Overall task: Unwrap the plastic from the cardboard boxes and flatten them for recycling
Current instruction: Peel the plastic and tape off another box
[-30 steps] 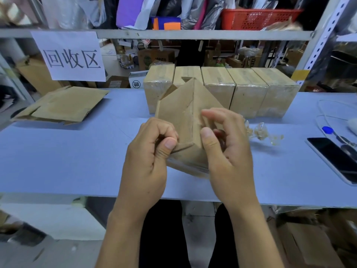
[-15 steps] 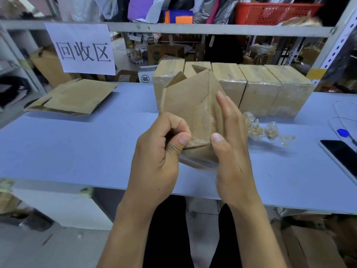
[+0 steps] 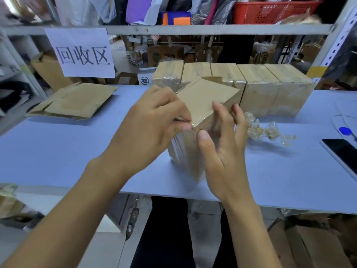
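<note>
Since half a second ago you have tipped the cardboard box (image 3: 202, 105) over, so its broad face now looks up and towards you instead of standing as a peak, and your right fingers have spread off it.

You work at a pale blue table (image 3: 58, 151) under a grey shelf rail (image 3: 193, 29), with a white paper sign (image 3: 81, 53) hung at the left and a red basket (image 3: 270, 11) above. A flattened carton (image 3: 77, 101) lies at the far left; a row of wrapped boxes (image 3: 260, 88) stands along the back, and crumpled plastic (image 3: 266, 130) lies beside your right hand.

A phone (image 3: 342, 153) is cut off at the right edge. The box's lower part is blurred — its base is hard to make out.

The box is tilted, long axis running from near you up and away to the right. Your left hand (image 3: 152, 124) pinches its near edge between thumb and curled fingers; your right hand (image 3: 222, 149) is loosely open — thumb at the box's corner, fingers against its far side
</note>
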